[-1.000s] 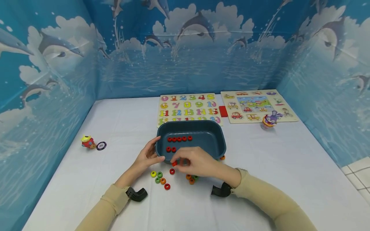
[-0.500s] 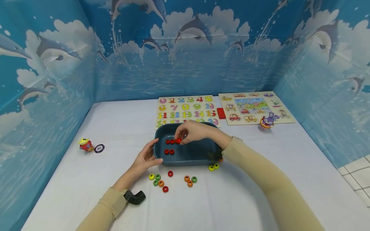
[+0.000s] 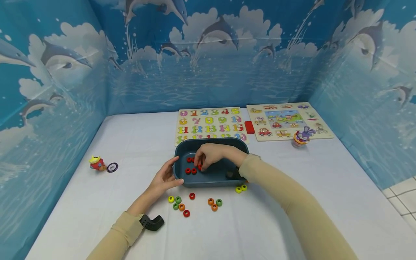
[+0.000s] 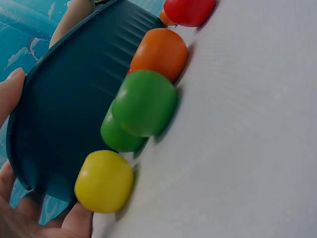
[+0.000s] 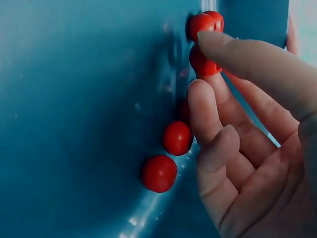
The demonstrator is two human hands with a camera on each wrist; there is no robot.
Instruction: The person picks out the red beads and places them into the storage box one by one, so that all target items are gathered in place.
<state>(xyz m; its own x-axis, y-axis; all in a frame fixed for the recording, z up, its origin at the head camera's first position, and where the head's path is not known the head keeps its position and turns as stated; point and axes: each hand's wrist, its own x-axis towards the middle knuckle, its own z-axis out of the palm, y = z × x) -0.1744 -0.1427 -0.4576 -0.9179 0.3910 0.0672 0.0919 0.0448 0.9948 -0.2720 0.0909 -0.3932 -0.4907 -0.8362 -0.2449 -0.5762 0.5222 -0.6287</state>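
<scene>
A dark teal tray (image 3: 214,183) stands on the white table in the head view, with red beads (image 3: 188,171) in two rows inside its left part. My left hand (image 3: 162,178) holds the tray's left end, thumb at the front corner and fingers along the side wall. Inside the tray, my right hand (image 3: 211,156) pinches a red bead (image 5: 203,60) between thumb and finger, just right of the front pair. It hides part of the back row. In the right wrist view, another red bead (image 5: 202,26) sits right by the thumb tip.
Before the tray lie loose beads: yellow (image 3: 171,199), green (image 3: 176,206), orange (image 3: 214,207) and red (image 3: 186,213). Behind it are a number board (image 3: 198,122) and a vehicle puzzle (image 3: 286,119). A rabbit figure (image 3: 302,137) stands right, a small red toy (image 3: 97,164) left.
My right hand has carried a red bead from the tray's front edge over the back row, then down toward the front pair. My left hand has stayed at the tray's left end.
</scene>
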